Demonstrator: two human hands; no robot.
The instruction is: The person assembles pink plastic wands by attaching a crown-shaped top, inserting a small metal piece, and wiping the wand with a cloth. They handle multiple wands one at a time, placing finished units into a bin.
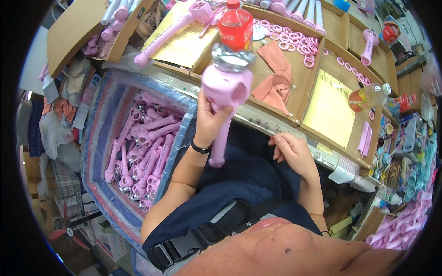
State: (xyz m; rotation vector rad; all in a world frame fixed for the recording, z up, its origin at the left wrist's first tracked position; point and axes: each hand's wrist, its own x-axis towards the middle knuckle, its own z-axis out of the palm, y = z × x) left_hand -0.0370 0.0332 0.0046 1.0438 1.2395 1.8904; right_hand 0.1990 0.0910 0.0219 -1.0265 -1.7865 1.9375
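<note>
My left hand (211, 118) is wrapped round a pink microphone housing (225, 87), just below its wide head. A round opening shows in the side of the head, and the long handle hangs down in front of my dark apron. A crumpled-looking silver piece (232, 60) appears at the top of the head; whether it is joined on cannot be told. My right hand (291, 151) is beside the bench edge with its fingers curled and thumb pressed to the forefinger. Something small and reddish may be at those fingertips, too small to name.
At my left stands a lined bin (99, 152) full of similar pink housings (149, 133). Cardboard trays (301, 99) on the bench hold pink rings (294, 41), an orange cloth (276, 78) and yellow sheets (329, 108). A red-labelled bottle (235, 27) and a drink bottle (368, 97) stand there.
</note>
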